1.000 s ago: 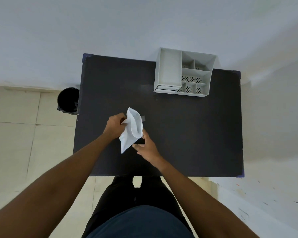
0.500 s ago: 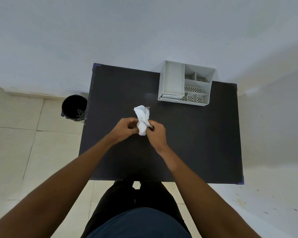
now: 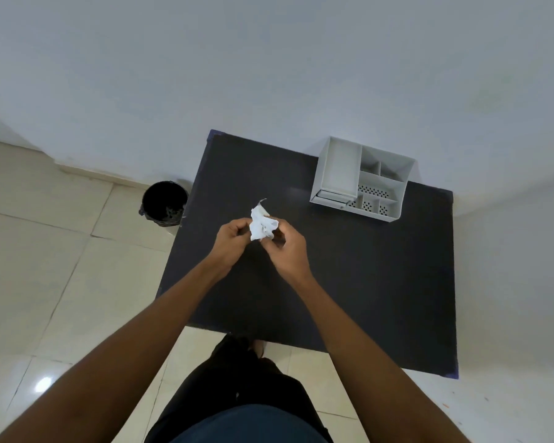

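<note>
a black bin [image 3: 164, 203] is standing on the tiled floor [image 3: 45, 266], just beside the left edge of the dark table [image 3: 381, 282]. the left hand [image 3: 231, 239] is pinching the left side of a crumpled white paper [image 3: 261, 226] with curled fingers. the paper is being held above the table. the right hand [image 3: 287, 249] is gripping its right side. a white organizer [image 3: 362, 180] is sitting at the table's far edge, well apart.

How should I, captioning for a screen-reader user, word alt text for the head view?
Seen from above, a person's left hand and right hand grip a crumpled white paper between them over a dark table. A white compartment organizer stands at the table's far edge, and a black bin sits on the floor to the left.
</note>
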